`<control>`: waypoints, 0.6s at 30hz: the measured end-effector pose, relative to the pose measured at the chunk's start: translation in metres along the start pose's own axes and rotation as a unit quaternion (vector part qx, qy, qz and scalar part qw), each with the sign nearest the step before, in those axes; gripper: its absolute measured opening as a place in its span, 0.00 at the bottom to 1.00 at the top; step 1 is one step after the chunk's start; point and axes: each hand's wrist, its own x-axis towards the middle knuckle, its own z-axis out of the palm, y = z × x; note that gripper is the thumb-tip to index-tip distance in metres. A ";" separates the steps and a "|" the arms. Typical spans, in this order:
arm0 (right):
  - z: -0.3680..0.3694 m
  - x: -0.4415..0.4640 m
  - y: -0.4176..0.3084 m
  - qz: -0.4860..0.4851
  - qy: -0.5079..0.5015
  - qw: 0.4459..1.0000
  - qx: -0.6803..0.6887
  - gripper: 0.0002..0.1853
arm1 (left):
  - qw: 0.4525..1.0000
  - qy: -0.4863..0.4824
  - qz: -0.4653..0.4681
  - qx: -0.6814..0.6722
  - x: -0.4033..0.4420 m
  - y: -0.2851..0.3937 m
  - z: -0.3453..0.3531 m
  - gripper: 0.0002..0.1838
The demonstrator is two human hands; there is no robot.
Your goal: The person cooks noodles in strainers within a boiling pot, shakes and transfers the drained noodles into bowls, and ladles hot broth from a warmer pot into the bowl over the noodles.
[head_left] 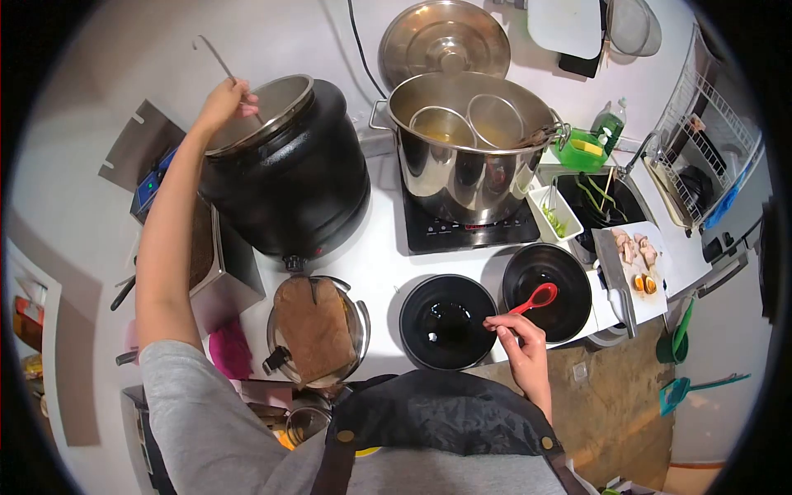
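My left hand (pixel 228 103) is closed around the thin metal handle of a ladle (pixel 214 55), its hooked end pointing up. The ladle's lower end is hidden inside the large black soup kettle (pixel 289 177). My right hand (pixel 526 351) pinches a red spoon (pixel 540 295) by its handle. The spoon's bowl hangs over a black bowl (pixel 564 322) that looks dark inside. Just left of it stands another black bowl (pixel 450 351) with shiny reflections and a small white spot inside.
A steel stockpot (pixel 466 186) with two strainer baskets sits on an induction cooker (pixel 429 235). A cleaver (pixel 615 272) lies by a cutting board (pixel 652 301) with meat and egg halves. A glass lid (pixel 363 330) lies under a brown cloth (pixel 313 330). The sink (pixel 631 194) is at right.
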 end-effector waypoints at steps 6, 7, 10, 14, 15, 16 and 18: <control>0.005 0.000 0.000 -0.004 -0.021 1.000 0.002 0.07 | 0.997 0.045 0.057 -0.018 -0.026 0.022 -0.031 0.17; 0.006 0.000 0.000 -0.006 -0.025 1.000 0.001 0.07 | 0.996 0.048 0.075 -0.023 -0.031 0.029 -0.036 0.18; 0.008 0.002 0.000 -0.010 -0.034 0.999 0.009 0.07 | 0.990 0.057 0.124 -0.019 -0.041 0.048 -0.053 0.17; 0.011 0.004 0.001 -0.016 -0.046 0.999 0.015 0.07 | 0.978 0.092 0.185 0.024 -0.061 0.072 -0.059 0.17; 0.011 0.004 0.001 -0.018 -0.049 0.999 0.012 0.07 | 0.974 0.095 0.203 0.037 -0.065 0.076 -0.060 0.17; 0.011 0.004 0.001 -0.019 -0.052 0.998 0.009 0.07 | 0.969 0.098 0.220 0.051 -0.069 0.080 -0.060 0.17; 0.012 0.005 0.000 -0.020 -0.056 0.998 0.004 0.07 | 0.961 0.113 0.236 0.087 -0.079 0.088 -0.057 0.17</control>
